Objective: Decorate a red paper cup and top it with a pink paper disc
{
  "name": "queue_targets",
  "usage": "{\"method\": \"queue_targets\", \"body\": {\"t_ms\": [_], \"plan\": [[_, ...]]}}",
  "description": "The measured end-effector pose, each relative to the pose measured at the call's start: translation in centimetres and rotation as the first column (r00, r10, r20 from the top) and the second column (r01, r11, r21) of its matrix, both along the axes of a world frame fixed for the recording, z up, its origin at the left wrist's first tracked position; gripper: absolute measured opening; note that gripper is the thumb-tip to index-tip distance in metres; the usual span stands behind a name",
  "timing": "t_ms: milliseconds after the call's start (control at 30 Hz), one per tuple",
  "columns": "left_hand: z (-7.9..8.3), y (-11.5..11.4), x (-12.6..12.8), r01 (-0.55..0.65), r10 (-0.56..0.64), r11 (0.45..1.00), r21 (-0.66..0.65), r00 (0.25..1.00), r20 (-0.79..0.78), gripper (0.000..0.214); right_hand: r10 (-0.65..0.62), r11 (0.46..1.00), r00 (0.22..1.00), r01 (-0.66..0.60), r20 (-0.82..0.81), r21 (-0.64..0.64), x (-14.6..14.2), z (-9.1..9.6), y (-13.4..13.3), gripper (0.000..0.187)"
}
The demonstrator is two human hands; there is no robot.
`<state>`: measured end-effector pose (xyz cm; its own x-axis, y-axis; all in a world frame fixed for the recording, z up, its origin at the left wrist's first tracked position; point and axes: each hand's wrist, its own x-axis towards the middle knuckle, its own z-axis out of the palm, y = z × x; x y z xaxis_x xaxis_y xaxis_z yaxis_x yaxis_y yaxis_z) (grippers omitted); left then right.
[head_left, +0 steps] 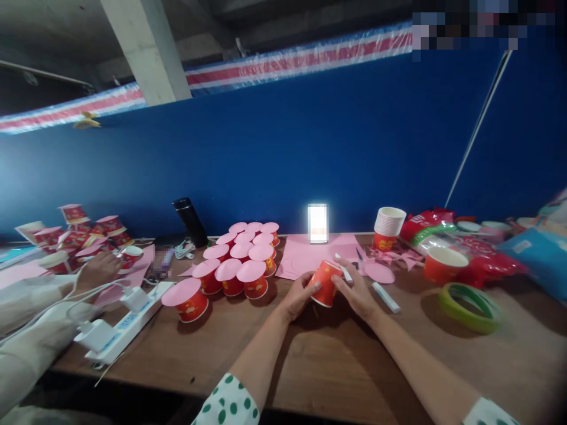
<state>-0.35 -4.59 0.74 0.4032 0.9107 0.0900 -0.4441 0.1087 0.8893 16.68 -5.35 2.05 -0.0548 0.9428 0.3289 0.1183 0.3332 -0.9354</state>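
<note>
A red paper cup [326, 284] is tilted between my two hands above the table. My left hand [302, 297] is closed round its left side. My right hand [355, 293] touches the cup's right side, with a small white stick-like tube [344, 270] between its fingers. Behind the cup lie pink paper sheets [295, 255] and a cut pink paper disc [380, 273]. Just right of my right hand, a white oblong piece [386, 297] rests on the wood. To the left stand several red cups topped with pink paper discs [229, 270]; one such cup [194, 310] stands nearest.
On the right are stacked paper cups [388, 227], a wider red cup [445, 265], green tape [469, 308] and red plastic packaging [427, 227]. A lit phone [318, 223] leans at the back. Leftward are a black bottle [190, 222], a power strip [126, 324] and another person's hand [100, 271].
</note>
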Motion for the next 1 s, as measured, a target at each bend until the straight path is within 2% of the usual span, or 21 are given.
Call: {"method": "queue_targets", "body": {"t_ms": [200,433,700,1000], "plan": [[-0.06,0.03,0.05,0.006,-0.006,1.000,0.030,1.000,-0.015,0.052,-0.003,1.000,1.000,0.003,0.016,0.002,-0.03,0.16,-0.06,0.058],[0.09,-0.07,0.10,0.002,-0.002,1.000,0.012,0.999,-0.040,0.052,-0.007,1.000,1.000,0.007,0.019,-0.003,0.04,-0.19,0.06,0.057],[0.14,-0.12,0.12,-0.009,0.009,1.000,-0.001,0.999,-0.036,0.051,-0.006,0.999,1.000,0.007,0.010,-0.041,-0.10,0.32,-0.22,0.056],[0.05,-0.06,0.12,0.001,-0.001,1.000,0.017,0.999,-0.035,0.051,-0.008,1.000,1.000,0.008,0.020,-0.008,-0.07,0.06,-0.07,0.054]]}}
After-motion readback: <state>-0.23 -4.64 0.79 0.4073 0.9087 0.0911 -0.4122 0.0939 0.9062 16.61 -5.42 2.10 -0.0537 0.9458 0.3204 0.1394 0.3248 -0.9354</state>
